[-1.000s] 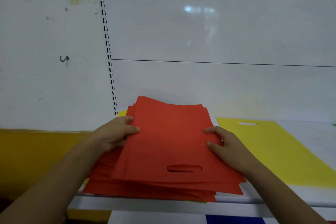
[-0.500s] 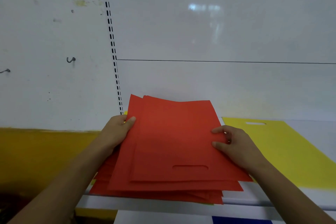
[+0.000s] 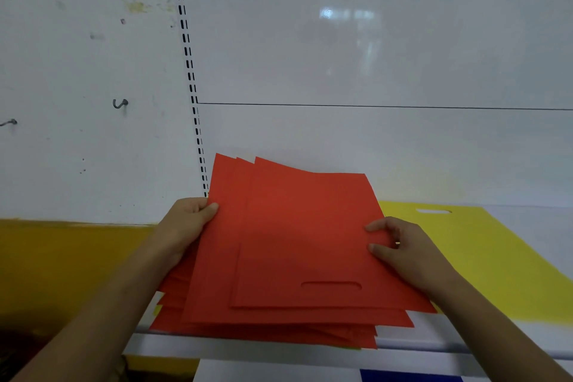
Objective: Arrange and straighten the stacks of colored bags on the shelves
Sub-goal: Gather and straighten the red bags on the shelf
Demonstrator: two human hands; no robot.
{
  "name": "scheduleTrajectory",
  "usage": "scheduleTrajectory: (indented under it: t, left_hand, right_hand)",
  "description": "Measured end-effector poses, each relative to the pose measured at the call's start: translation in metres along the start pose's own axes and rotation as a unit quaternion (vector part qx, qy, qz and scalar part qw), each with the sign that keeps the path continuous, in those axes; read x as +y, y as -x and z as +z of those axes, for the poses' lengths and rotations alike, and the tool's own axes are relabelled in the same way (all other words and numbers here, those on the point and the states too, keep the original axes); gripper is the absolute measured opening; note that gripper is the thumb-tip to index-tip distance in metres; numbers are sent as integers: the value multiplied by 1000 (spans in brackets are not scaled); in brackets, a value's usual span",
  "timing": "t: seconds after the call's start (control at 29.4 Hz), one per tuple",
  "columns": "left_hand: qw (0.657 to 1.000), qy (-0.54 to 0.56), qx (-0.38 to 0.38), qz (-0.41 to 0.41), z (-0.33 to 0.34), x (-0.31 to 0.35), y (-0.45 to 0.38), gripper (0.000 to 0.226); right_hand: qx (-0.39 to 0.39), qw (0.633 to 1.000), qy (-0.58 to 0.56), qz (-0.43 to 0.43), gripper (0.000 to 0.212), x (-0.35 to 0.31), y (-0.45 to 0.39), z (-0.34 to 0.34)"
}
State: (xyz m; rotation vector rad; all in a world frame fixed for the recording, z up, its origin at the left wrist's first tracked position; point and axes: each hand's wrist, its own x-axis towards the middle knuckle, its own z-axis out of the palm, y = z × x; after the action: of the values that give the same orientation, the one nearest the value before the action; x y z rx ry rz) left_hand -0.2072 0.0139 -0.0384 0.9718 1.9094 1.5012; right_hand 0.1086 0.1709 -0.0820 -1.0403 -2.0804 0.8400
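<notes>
The red bags (image 3: pixel 297 242) lay fanned on the shelf (image 3: pixel 418 347), long axis running near to far, clasped between the left hand (image 3: pixel 186 226) gripping their left edge and the right hand (image 3: pixel 403 248) pinching their right edge, both equally near.

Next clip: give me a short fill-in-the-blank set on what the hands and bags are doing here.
1. Both hands, left hand and right hand, hold bags coloured ____.
2. Lying flat to the right of the red bags is a bag coloured ____.
3. The handle cutout of the top red bag sits at the edge ____ the person.
4. The slotted strip on the wall runs ____.

Missing words: red; yellow; nearest; vertically
</notes>
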Motion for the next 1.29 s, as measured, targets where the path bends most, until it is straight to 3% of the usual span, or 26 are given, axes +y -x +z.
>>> scheduleTrajectory:
  t: [0.17, 0.31, 0.37, 0.44, 0.51, 0.58, 0.68, 0.78, 0.89, 1.06, 1.16, 1.29]
  left_hand:
    - [982, -170, 24, 79, -3, -6, -7, 20]
    - [924, -352, 78, 131, 3, -17, -12, 73]
    - [885, -427, 100, 156, 6, -17, -10, 68]
    - [868, -467, 62, 157, 8, -13, -8, 50]
    - [894, -426, 4, 136, 11, -10, -5, 39]
    - [929, -352, -32, 108, 14, -5, -4, 45]
    - [983, -166, -33, 68, 17, 6, 0, 54]
    - [999, 11, -48, -5, 13, 11, -1, 42]
    - [983, 149, -39, -98, 7, 10, -11, 23]
    - [961, 210, -46, -173, 7, 15, -20, 2]
    - [948, 237, -66, -203, 7, 17, -23, 2]
    - [982, 82, -106, -130, 18, 19, -21, 24]
  right_hand:
    - [-24, 999, -33, 13, 27, -2, 1, -4]
    - [-28, 998, -48, 22, 23, -9, 2, -1]
    - [-27, 999, -33, 13, 22, -11, 3, 2]
    - [-25, 1000, -14, 6, 22, -13, 2, 3]
    - [-26, 1000, 0, 1, 22, -13, 2, 5]
    - [-29, 999, 13, -8, 21, -14, 1, 7]
    - [-35, 999, 24, -15, 20, -15, 2, 9]
    - [-34, 998, 44, -24, 20, -16, 4, 9]
    - [-27, 996, 73, -34, 21, -17, 7, 7]
    - [-19, 991, 124, -50, 22, -17, 13, 6]
    - [-18, 987, 152, -52, 23, -18, 13, 2]
    - [-20, 988, 144, -56, 23, -21, 10, -1]
